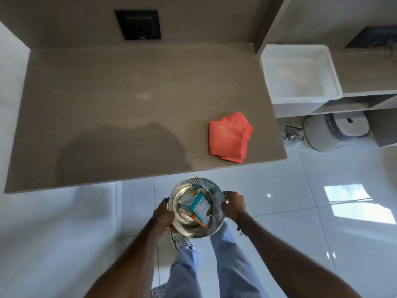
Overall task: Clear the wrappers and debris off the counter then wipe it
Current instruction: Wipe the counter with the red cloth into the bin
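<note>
Both hands clasp a perforated metal bin (196, 208) by its rim: left hand (164, 215) on one side, right hand (233, 204) opposite. Between them, inside the bin, lie several wrappers (194, 206). Beyond the grip, the counter (120, 100) carries 1 folded orange cloth (229, 137); a white tub (300, 72) sits farther right.

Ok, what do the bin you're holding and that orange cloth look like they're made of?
The bin looks like polished metal, probably steel: its inside mirrors light and its rim has fine slots. Both the left hand and the right hand grip it. The cloth looks like soft matte fabric, possibly microfibre: folded in limp layers, no shine.
</note>
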Demonstrator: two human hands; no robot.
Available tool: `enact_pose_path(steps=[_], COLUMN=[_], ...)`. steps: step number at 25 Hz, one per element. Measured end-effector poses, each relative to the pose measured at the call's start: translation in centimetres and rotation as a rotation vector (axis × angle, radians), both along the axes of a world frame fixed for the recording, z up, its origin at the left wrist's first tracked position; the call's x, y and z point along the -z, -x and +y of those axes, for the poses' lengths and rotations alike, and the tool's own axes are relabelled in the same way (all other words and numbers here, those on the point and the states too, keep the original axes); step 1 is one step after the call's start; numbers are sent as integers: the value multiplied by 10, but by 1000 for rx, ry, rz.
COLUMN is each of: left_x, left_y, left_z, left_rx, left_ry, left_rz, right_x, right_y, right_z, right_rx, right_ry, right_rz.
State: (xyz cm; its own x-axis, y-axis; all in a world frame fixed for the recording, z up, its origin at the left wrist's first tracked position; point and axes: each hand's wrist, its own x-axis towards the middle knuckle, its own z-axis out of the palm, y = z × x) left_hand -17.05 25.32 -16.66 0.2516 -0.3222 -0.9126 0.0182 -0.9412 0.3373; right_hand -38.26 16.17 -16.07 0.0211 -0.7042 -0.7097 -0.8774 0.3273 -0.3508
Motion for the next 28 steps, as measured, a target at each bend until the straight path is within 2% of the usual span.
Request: enact_pose_path(steps=[6,8,13,15,18,21,28], left_x=[158,221,302,318,305,252,25], left_y=[9,13,19,22,22,24,9], left_z=[9,15,26,31,43,44,25], left_rx=[21,-45,-117,-121,-6,197,307], left_ry=[-41,-84,-166,-179,-172,-106,207], left_rz=[-146,-95,35,83,97,-5,-112], right_x=[147,208,302,318,308,253,20], right_y=[-3,-6,-5,-4,2,8,3], right_z=[3,5,3,6,14,16,4], right_rx=[29,18,-9,-41,-40,-14,-61], right_ry=[10,13,-28,-64,-91,-38,124], right_rz=[27,21,39,30,24,12,-139])
